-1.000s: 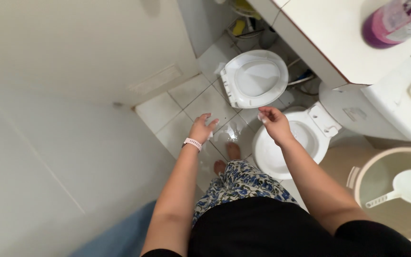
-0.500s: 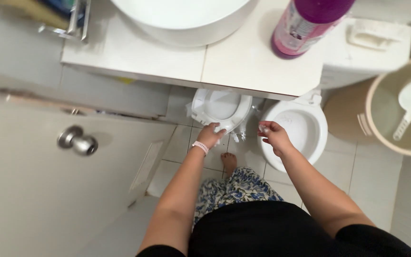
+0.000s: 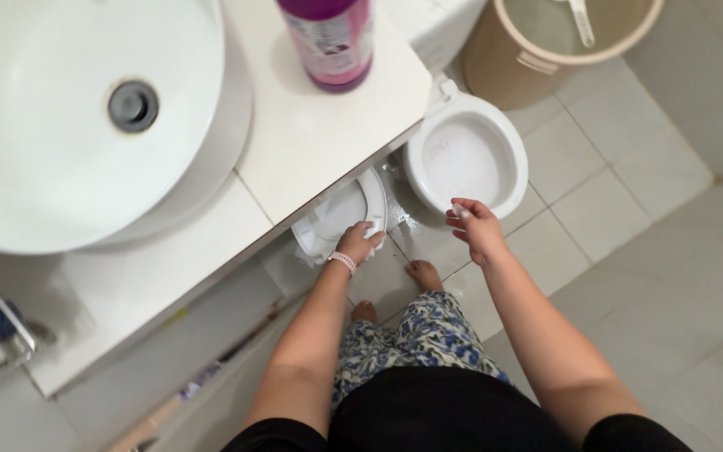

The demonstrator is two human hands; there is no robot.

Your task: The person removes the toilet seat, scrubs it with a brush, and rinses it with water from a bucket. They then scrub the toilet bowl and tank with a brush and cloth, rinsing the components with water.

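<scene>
I stand in a small bathroom and look down. My left hand (image 3: 359,243) grips the rim of a detached white toilet seat (image 3: 338,216) that lies on the tiled floor, half under the counter. My right hand (image 3: 473,227) hovers over the floor just in front of the white toilet bowl (image 3: 464,157), fingers loosely curled with something small and pale at the fingertips; what it is I cannot tell. The bowl has no seat on it. My bare feet (image 3: 423,273) stand on the wet tiles below both hands.
A white counter (image 3: 311,142) with a round basin (image 3: 85,117) and a purple bottle (image 3: 330,38) overhangs the seat. A beige bucket (image 3: 546,38) with a dipper stands behind the bowl. Light floor tiles (image 3: 621,209) spread to the right.
My view has swung from the door and floor to over the basin. My left hand has reached down and closed on the toilet seat's rim. My right hand stays near the bowl's front.
</scene>
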